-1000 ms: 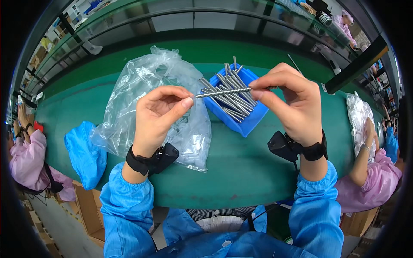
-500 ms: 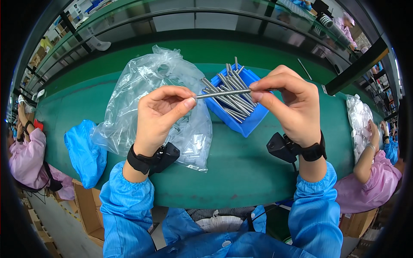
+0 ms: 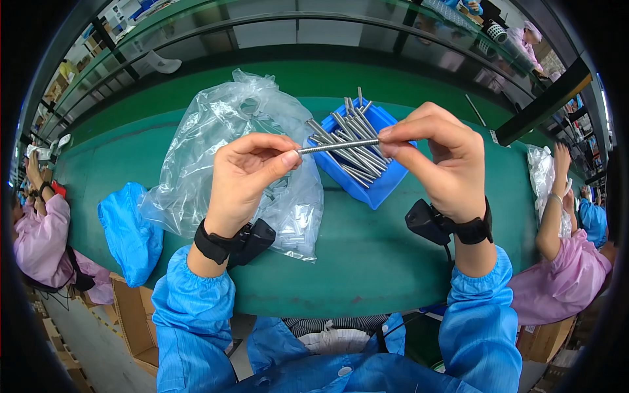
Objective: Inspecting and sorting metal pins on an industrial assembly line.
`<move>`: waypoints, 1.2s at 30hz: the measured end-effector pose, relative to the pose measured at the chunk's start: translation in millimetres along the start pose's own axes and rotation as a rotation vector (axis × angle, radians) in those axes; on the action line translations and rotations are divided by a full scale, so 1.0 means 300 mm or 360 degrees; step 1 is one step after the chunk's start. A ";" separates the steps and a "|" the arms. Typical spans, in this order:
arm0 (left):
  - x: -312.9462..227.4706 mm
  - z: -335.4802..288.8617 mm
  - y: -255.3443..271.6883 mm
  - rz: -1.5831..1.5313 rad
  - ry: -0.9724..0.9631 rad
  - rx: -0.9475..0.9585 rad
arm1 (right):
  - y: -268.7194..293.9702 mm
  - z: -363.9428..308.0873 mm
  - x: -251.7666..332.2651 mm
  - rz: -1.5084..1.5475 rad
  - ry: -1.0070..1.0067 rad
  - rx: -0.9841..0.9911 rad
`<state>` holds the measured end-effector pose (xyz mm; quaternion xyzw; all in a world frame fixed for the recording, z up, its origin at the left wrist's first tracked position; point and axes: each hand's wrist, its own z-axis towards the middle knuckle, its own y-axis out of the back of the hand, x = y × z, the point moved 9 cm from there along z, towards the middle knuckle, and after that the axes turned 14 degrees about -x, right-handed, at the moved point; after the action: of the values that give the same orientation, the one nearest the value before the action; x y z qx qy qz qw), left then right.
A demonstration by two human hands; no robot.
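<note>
Two bare hands hold one thin metal rod (image 3: 337,147) up over the bench (image 3: 367,262). The rod is gray and shiny, with little ridges all along it, and it goes almost straight across from hand to hand – the right side is just a bit higher. The left hand (image 3: 239,180) has its grip pinched on the rod's left end, with thumb and finger tips. The right hand (image 3: 452,164) has its grip pinched on the rod too, over toward its other end. Behind the rod sits a blue bin (image 3: 388,185) with lots of metal rods (image 3: 364,160) in it, lying every which way, and some poke out past the top. A big see-through bag (image 3: 203,144) lies on the bench to the left, partly behind the left hand, with small clear bits (image 3: 300,232) inside. Farther left is a crumpled blue thing (image 3: 131,232) – I can't tell if it is cloth or plastic. Each wrist has a black strap with a black box on it. Over on the right, a person in pink (image 3: 557,275) sits by a shiny, silvery bag (image 3: 540,177).
</note>
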<state>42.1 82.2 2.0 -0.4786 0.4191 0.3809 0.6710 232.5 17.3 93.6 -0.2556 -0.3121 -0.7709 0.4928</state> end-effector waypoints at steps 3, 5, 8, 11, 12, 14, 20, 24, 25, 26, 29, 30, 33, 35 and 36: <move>-0.005 -0.001 0.001 0.0021 -0.0037 -0.0011 | 0.000 0.001 -0.003 -0.0011 -0.0015 -0.0049; -0.016 -0.004 -0.005 0.0037 -0.0069 -0.0018 | -0.006 -0.002 -0.008 0.0005 -0.0020 -0.0039; -0.017 -0.004 -0.011 0.0067 -0.0086 -0.0004 | -0.016 -0.004 -0.016 0.0006 -0.0047 -0.0021; -0.008 -0.006 -0.017 0.0070 -0.0069 0.0010 | -0.019 -0.010 -0.027 0.0000 -0.0072 -0.0006; -0.006 -0.006 -0.015 0.0080 -0.0066 0.0012 | -0.021 -0.011 -0.030 0.0002 -0.0077 0.0001; 0.002 -0.005 -0.008 0.0099 -0.0059 0.0016 | -0.035 -0.015 -0.035 -0.0018 -0.0047 0.0023; -0.029 0.009 0.039 -0.0261 -0.0221 -0.0217 | -0.105 -0.038 -0.042 -0.0252 0.0061 0.0097; -0.044 0.005 0.049 -0.0184 -0.0306 -0.0299 | -0.126 -0.059 -0.047 -0.0314 0.0064 0.0071; -0.046 0.001 0.050 -0.0142 -0.0323 -0.0314 | -0.126 -0.060 -0.047 -0.0323 0.0072 0.0055; -0.048 -0.002 0.051 -0.0101 -0.0339 -0.0328 | -0.126 -0.061 -0.046 -0.0333 0.0079 0.0039; -0.054 -0.010 0.054 -0.0077 -0.0385 -0.0384 | -0.130 -0.070 -0.040 -0.0373 0.0147 0.0004; -0.055 -0.013 0.055 -0.0065 -0.0406 -0.0416 | -0.135 -0.076 -0.039 -0.0380 0.0167 -0.0001; -0.047 -0.017 0.061 -0.0061 -0.0427 -0.0493 | -0.154 -0.093 -0.034 -0.0393 0.0204 -0.0008; -0.030 -0.017 0.068 -0.0101 -0.0381 -0.0519 | -0.168 -0.104 -0.034 -0.0391 0.0198 -0.0003; -0.026 -0.016 0.067 -0.0114 -0.0366 -0.0519 | -0.171 -0.108 -0.035 -0.0380 0.0191 -0.0010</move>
<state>19.8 81.9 1.9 -0.5488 0.2552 0.4717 0.6412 186.5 16.1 52.5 -0.1716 -0.3079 -0.8390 0.4146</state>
